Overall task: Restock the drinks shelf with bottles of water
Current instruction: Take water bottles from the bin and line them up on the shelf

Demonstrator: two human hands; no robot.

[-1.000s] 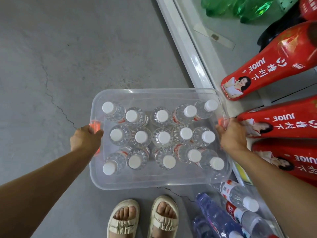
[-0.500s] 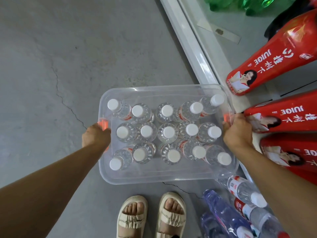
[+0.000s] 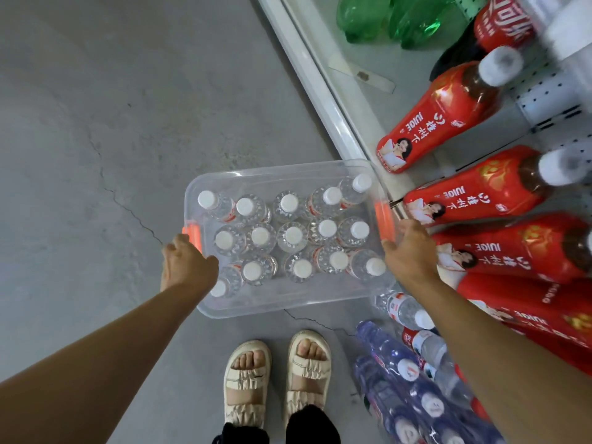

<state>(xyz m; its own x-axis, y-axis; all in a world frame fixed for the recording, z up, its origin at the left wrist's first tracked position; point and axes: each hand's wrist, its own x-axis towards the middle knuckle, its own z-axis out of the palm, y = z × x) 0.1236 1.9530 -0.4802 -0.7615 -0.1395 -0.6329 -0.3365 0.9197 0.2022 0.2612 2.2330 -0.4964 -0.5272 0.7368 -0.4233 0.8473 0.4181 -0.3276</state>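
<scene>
A clear bin [image 3: 288,304] of water bottles [image 3: 292,234] (white caps up) sits on the concrete floor [image 3: 128,123] beside the shelf edge [image 3: 320,91]. The left hand [image 3: 187,267] grips its left rim; the right hand [image 3: 408,251] rests on the right rim, fingers loose.

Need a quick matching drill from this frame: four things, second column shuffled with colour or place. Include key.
Things:
1. bin handles
2. water bottle caps
3. juice bottles
4. sandals

Colour or place:
A. red label, on the shelf at right
B. cream, on the floor below the bin
C. orange, at the bin's short ends
D. white, inside the bin

Pairs: 1-C, 2-D, 3-A, 4-B
</scene>
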